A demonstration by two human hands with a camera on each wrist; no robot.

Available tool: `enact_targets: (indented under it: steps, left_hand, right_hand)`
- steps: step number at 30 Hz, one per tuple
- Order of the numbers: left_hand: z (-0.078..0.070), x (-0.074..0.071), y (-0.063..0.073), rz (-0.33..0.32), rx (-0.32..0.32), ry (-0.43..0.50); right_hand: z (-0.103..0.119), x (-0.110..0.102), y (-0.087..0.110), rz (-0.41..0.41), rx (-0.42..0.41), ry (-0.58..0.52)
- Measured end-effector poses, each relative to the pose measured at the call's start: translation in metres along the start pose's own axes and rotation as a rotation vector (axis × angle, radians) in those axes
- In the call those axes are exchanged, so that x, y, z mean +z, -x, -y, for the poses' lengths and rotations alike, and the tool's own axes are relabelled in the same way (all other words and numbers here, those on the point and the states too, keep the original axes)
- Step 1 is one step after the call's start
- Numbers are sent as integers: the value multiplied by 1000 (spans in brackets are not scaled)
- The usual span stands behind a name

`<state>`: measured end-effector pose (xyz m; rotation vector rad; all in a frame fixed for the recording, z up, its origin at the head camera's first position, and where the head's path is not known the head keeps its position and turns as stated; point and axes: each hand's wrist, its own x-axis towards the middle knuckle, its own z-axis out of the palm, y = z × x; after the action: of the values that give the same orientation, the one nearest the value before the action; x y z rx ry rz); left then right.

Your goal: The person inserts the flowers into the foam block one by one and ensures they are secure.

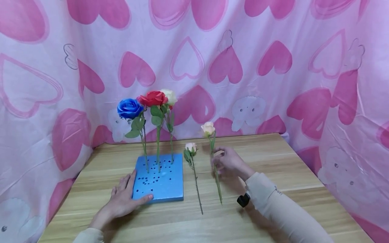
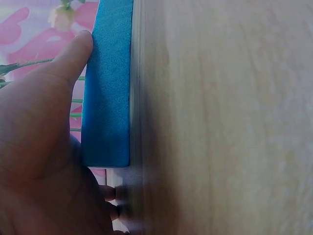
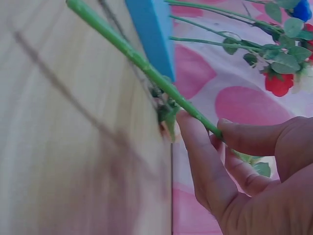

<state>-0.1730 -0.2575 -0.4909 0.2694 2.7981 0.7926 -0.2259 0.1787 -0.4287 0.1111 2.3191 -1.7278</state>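
Observation:
My right hand (image 1: 228,160) pinches the green stem (image 3: 142,61) of a pale peach artificial rose (image 1: 208,129) between thumb and fingers, and the stem's lower end is raised off the table in the right wrist view. At its left a second artificial rose (image 1: 190,147), pale pink with a thin brown stem, lies on the table. The left hand (image 1: 121,199) rests against the near left corner of a blue foam block (image 1: 167,192) full of holes, thumb on top and straight fingers along the left side. Blue (image 1: 130,108), red (image 1: 153,98) and white (image 1: 169,96) roses stand upright in the block.
The wooden table (image 1: 243,222) reaches back to a pink heart-patterned cloth (image 1: 188,20), which hangs behind and on both sides. A black device (image 1: 243,200) sits at the right wrist. The standing roses rise well above the block.

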Motion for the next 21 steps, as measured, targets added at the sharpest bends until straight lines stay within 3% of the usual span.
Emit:
enact_targets:
  steps: [13, 21]
  left_hand:
    - [-4, -3, 2, 16, -14, 19]
    - [-4, -3, 1, 19, -20, 16]
  right_hand:
    - [20, -2, -7, -54, -59, -69]
    - [24, -1, -11, -82, -158, -101]
